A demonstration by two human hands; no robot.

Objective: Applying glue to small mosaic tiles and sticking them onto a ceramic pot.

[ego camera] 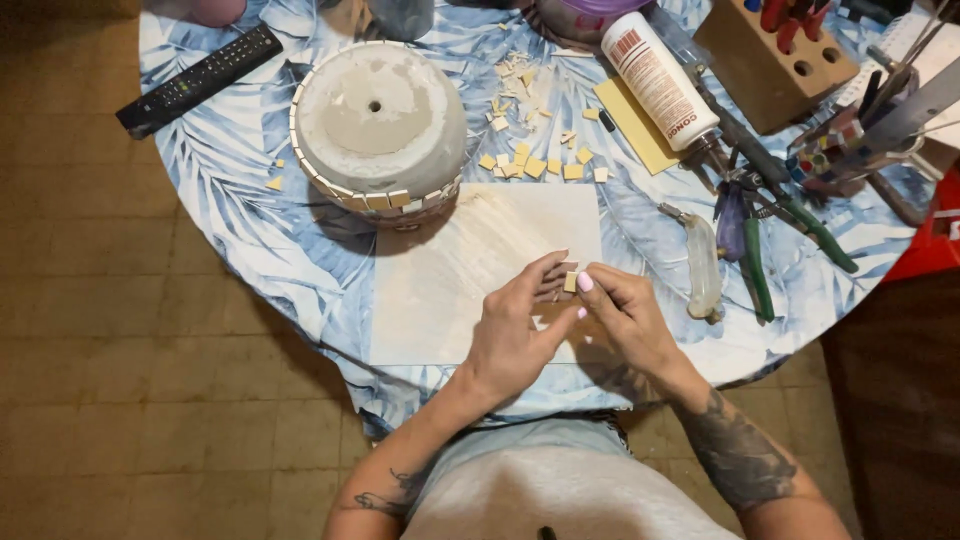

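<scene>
Table: a round table (250,200) with a blue leaf cloth stands on a brown tiled floor.
Hands: your left hand (515,335) and right hand (625,315) meet over the white sheet (450,270), near edge.
Grip: right fingertips pinch a small beige tile piece (570,282); left fingers steady it.
Pot: the overturned pot (378,125) lies far left, its rim reachable.
Loose tiles (535,165): beside the pot.

Warm, dimmish indoor light from above — soft shadows under the upturned pot (378,125) and both hands. Table (250,220) well lit, floor (130,400) darker. Slight wide-angle bending at edges — pic mostly sharp, approx. no glare.
</scene>
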